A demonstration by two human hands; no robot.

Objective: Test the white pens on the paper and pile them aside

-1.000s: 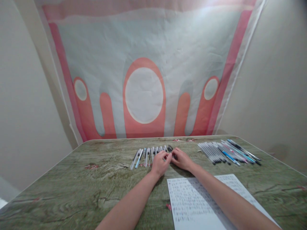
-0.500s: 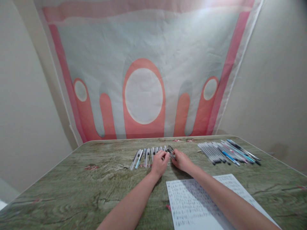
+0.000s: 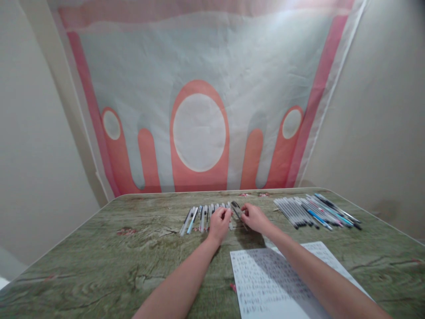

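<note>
A dark-capped pen (image 3: 237,208) lies slanted at the right end of a loose row of pens. My right hand (image 3: 255,219) has its curled fingers on the side of this pen. Over the right part of the row is my left hand (image 3: 219,225), fingers bent and pressed together; whatever they pinch is too small to make out. Left of it, a light blue pen (image 3: 192,220) and several clear-barrelled pens (image 3: 202,219) lie side by side. My left hand hides the lower parts of some pens.
At the right lies a second group of pens (image 3: 292,212), mostly grey with dark tips, some blue or pink. A handwritten sheet of paper (image 3: 255,283) rests under my right forearm. The wood-patterned table (image 3: 99,257) ends at a printed cloth (image 3: 199,53) behind.
My right hand has shifted slightly right, and the dark-capped pen now shows more fully between the hands. My left hand has drawn slightly left, its fingers closer together.
</note>
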